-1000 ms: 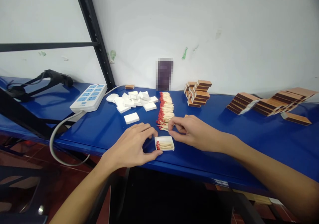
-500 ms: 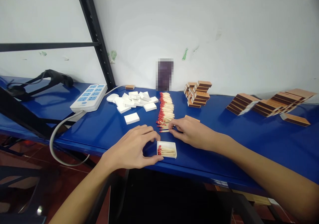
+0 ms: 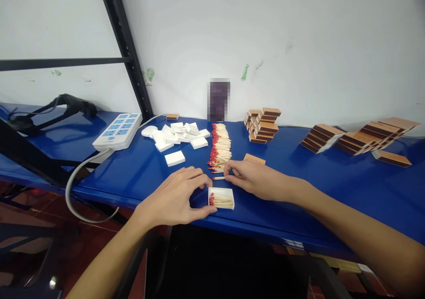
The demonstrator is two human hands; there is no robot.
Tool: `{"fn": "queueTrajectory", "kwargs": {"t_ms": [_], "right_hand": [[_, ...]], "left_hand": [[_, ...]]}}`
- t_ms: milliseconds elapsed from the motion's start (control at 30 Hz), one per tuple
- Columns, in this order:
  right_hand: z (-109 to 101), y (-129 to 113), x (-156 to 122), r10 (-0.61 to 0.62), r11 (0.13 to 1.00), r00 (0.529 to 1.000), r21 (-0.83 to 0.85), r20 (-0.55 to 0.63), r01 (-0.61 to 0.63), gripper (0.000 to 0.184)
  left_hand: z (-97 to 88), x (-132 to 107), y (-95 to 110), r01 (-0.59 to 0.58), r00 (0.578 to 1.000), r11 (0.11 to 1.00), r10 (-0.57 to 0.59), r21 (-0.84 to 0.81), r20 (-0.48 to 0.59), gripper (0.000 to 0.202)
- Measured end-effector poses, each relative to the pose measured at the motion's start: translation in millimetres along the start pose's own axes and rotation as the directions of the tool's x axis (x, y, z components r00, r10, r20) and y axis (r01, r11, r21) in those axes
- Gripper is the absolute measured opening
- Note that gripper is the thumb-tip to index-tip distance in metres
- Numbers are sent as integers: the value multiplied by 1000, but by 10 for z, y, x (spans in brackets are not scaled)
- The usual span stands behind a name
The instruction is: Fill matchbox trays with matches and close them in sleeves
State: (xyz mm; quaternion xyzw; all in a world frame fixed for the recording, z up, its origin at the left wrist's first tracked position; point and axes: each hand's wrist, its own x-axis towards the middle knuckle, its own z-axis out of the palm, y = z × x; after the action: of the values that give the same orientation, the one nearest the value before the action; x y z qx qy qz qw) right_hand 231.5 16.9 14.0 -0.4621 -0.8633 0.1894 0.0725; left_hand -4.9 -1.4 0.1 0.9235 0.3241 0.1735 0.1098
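A small white matchbox tray with several red-tipped matches in it lies near the front edge of the blue table. My left hand is curled against the tray's left side, thumb and fingertips holding it. My right hand rests just behind the tray, fingers pinched on a single match that lies on the table, pulled a little out of the near end of a long row of matches.
Empty white trays lie in a heap at the back left, beside a white power strip with its cable. Brown matchbox sleeves are stacked at the back and far right. One sleeve lies behind my right hand.
My right hand has come down from above the tray to the near end of the match row and drawn one match out. The tray shifted slightly towards the front edge under my left hand.
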Motion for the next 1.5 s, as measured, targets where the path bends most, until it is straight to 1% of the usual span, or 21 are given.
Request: {"fn": "queueTrajectory", "kwargs": {"t_ms": [67, 167, 267, 400, 467, 500, 567, 667, 767, 833, 900, 1000, 1133, 1200, 1267, 1367, 1433, 1500], "right_hand": [[6, 11, 1, -11, 1000, 1000, -18, -9, 11, 21], [-13, 12, -12, -40, 998, 997, -41, -61, 37, 20], [-46, -37, -39, -69, 998, 990, -2, -120, 69, 19], [-42, -131, -68, -116, 988, 990, 95, -81, 124, 15], [-29, -145, -68, -122, 986, 990, 110, -68, 129, 14], [-24, -138, -63, -117, 986, 990, 107, -81, 126, 15], [-16, -96, -44, -87, 993, 987, 69, -132, 96, 14], [9, 1, 0, -51, 997, 981, -66, -187, 39, 10], [48, 72, 38, -59, 981, 981, -192, -187, 22, 13], [65, 86, 50, -64, 975, 981, -221, -183, 23, 16], [68, 77, 51, -74, 976, 984, -213, -165, 38, 18], [56, 49, 43, -90, 981, 985, -186, -147, 62, 19], [53, 30, 29, -53, 993, 994, -115, -100, 42, 20], [49, 26, 18, -57, 994, 994, -100, -90, 48, 20], [28, 12, -1, -82, 992, 990, -108, -115, 70, 21], [-18, -37, -43, -112, 992, 982, -69, -152, 102, 21], [-28, -77, -66, -121, 993, 984, -16, -129, 120, 20], [-7, -110, -75, -132, 991, 988, 27, -78, 134, 19]], "left_hand": [[3, 1, -2, 31, 999, 999, -31, 11, -12, 29], [13, 6, -8, 93, 995, 995, -91, 37, -49, 29], [16, 14, -8, 134, 989, 990, -130, 44, -69, 28], [8, 23, 3, 144, 988, 989, -141, 36, -68, 25], [4, 21, 6, 142, 988, 989, -139, 35, -64, 25], [3, 19, 6, 141, 989, 989, -138, 37, -62, 26], [2, 13, 4, 133, 990, 990, -131, 39, -56, 27], [2, 3, -1, 98, 995, 995, -97, 28, -29, 28], [3, -3, -5, 41, 999, 999, -41, 6, 2, 27], [4, -5, -8, 8, 1000, 1000, -8, -7, 10, 27], [4, -6, -10, -8, 1000, 1000, 8, -16, 11, 28], [2, -6, -10, -2, 1000, 1000, 2, -21, 11, 28], [3, -4, -8, 13, 1000, 1000, -13, -18, 11, 27], [7, -2, -10, 38, 999, 999, -38, -6, -4, 26], [13, 0, -15, 75, 997, 997, -74, 10, -28, 28], [19, 4, -20, 118, 992, 993, -117, 30, -51, 31], [18, 8, -18, 139, 989, 989, -137, 41, -50, 32], [14, 12, -11, 146, 989, 988, -145, 41, -41, 31]]}}
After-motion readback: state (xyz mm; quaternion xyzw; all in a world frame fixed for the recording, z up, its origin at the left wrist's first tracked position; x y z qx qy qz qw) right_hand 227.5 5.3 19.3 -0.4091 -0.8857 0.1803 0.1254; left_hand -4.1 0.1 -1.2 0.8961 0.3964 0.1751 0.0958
